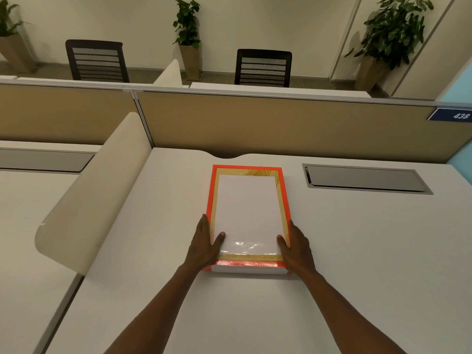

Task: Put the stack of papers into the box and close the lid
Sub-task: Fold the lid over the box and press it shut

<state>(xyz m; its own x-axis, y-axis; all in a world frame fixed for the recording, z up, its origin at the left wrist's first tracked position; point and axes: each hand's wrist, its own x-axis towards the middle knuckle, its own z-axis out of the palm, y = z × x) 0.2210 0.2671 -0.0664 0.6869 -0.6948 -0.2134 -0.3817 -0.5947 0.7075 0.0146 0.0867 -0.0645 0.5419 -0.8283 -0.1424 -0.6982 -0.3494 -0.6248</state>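
Office partitions and empty chairs stood behind the white counter point(357, 251), where an orange box point(211, 200) lay flat. The stack of papers point(246, 208) already sat inside it, framed by the gold lining. Both hands gripped the box's near end: the left hand point(204, 241) and right hand point(297, 245) wrapped its sides, thumbs pressing down on the sheets, probably to settle them level and steady the box. No lid was plainly visible, so closing seemed yet to come.
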